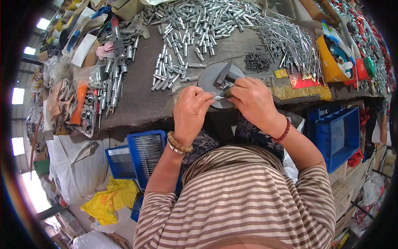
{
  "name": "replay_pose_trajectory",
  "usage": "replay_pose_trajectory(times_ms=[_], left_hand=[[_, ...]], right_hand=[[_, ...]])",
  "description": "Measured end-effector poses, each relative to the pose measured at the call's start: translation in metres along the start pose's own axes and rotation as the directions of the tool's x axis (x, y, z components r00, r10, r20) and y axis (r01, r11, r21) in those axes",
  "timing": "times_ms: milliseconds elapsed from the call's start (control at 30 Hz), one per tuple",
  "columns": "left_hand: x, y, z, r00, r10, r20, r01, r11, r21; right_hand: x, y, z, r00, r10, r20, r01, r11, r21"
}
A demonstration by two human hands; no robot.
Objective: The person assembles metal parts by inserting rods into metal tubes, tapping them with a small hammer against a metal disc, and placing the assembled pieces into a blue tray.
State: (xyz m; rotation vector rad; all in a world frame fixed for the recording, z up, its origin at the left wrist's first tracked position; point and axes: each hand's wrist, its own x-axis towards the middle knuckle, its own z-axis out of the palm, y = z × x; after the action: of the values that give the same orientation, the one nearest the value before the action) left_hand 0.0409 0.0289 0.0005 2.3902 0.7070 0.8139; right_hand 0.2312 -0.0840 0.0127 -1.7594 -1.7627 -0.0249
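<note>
At the bench's near edge, my left hand (190,111) pinches a small silver metal part (218,98) between thumb and fingertips. Close beside it, my right hand (253,101) is closed too, its fingertips bent in at the part's other end; what they grip there is hidden. Under and behind the fingers lies a round grey disc (205,79), bearing a dark angular metal block (224,74). Just left of the disc, loose silver metal sleeves (166,79) spread over the bench. A small heap of short dark screws or pins (256,62) sits beyond my right hand.
Long thin metal rods (290,41) pile up at the back right, near a yellow container (331,62) and a red packet (304,80). Tools and sockets (112,83) crowd the left. Blue bins (145,141) stand below the bench, another blue crate (338,137) at right.
</note>
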Motion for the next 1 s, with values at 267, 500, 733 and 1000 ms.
replay_pose_trajectory(times_ms=[267,500,733,1000], left_hand=[[-0.002,-0.002,0.003,1.0,0.019,0.012,-0.019,0.999,-0.029],[-0.003,0.0,0.001,1.0,-0.019,0.018,0.02,0.998,-0.055],[-0.004,-0.003,0.002,1.0,0.018,0.016,-0.017,1.0,-0.025],[-0.004,-0.002,0.003,1.0,0.021,-0.003,-0.021,0.999,-0.026]], right_hand=[[-0.001,-0.001,0.004,0.999,0.015,-0.046,-0.013,0.999,0.051],[-0.015,0.038,-0.03,0.936,0.31,-0.166,-0.327,0.941,-0.085],[-0.008,0.066,-0.03,0.964,0.227,-0.14,-0.257,0.934,-0.249],[-0.004,0.077,-0.027,0.983,0.156,-0.096,-0.178,0.939,-0.296]])
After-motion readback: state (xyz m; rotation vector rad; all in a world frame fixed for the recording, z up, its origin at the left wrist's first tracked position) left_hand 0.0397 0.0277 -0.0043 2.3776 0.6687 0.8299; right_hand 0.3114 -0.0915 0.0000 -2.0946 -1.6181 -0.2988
